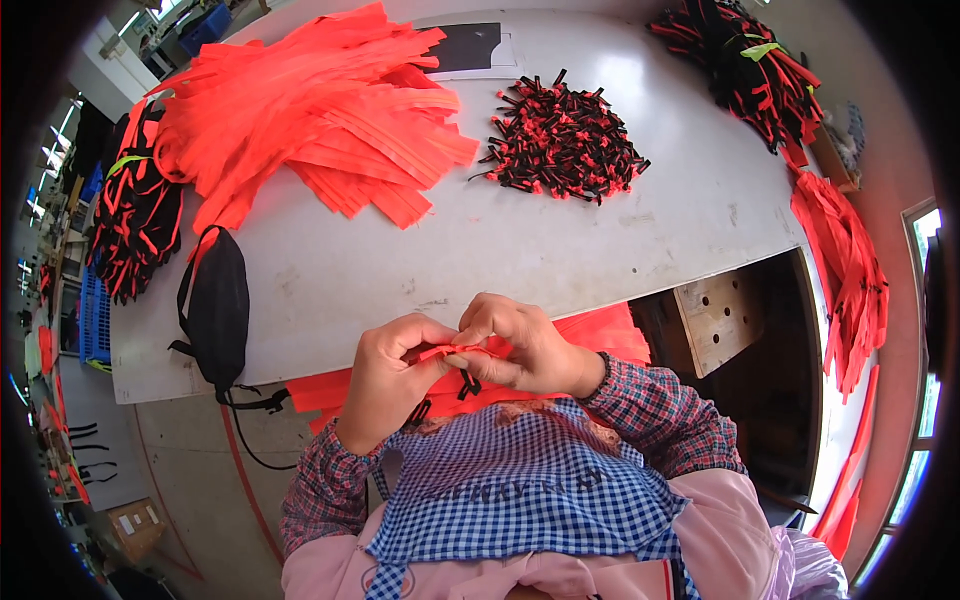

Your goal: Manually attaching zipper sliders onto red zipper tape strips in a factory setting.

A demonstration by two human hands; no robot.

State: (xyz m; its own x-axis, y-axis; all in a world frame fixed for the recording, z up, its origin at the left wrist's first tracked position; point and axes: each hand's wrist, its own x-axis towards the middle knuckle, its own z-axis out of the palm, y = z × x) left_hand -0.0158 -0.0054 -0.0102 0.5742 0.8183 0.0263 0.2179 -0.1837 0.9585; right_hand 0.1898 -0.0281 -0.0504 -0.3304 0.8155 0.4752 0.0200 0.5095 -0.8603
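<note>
My left hand [390,368] and my right hand [525,348] meet just off the table's near edge, fingers pinched on a bright orange-red zipper tape [440,351]. Beneath the fingertips a small black zipper pull [468,384] dangles. More orange-red tapes [325,390] lie below my hands, across my lap, and stick out on both sides. On the table ahead is a heap of small black zipper pulls with red bits [565,140]. A big pile of orange-red tapes [320,120] spreads to its left.
A black pouch [218,300] with straps hangs over the table's [500,250] left edge. Black-and-red bundles lie at the left [140,220] and far right [745,70]. Under the tabletop at right is an opening with a perforated wooden board [718,315]. Red tapes [845,270] hang down the right side.
</note>
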